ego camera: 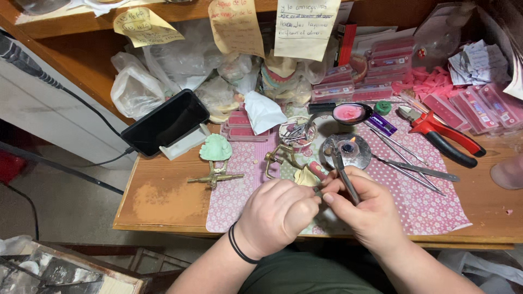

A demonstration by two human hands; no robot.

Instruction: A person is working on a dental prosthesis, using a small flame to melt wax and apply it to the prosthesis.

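Left hand (275, 215) fingers pinched shut on a small pale dental piece; right hand (364, 209) grips the slim metal wax tool (343, 174). Risk: small lit glass burner (347, 148) at 12 o'clock, close enough to singe knuckles or overheat the tip.

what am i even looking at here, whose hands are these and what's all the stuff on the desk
This is one picture from a camera worn on a person's head, looking down at their own two bare hands over a wooden desk. No machine is involved.

The left hand, with a black band at the wrist, is closed around something small that is mostly hidden. The right hand holds a thin metal tool whose tip points up toward a small burner with a lit flame.

The work lies on a pink patterned mat. Around it are a green plaster-like cast on a brass hinged frame, a spoon of pink material, red-handled pliers, several long metal picks, a dark phone on a stand and pink flat boxes.
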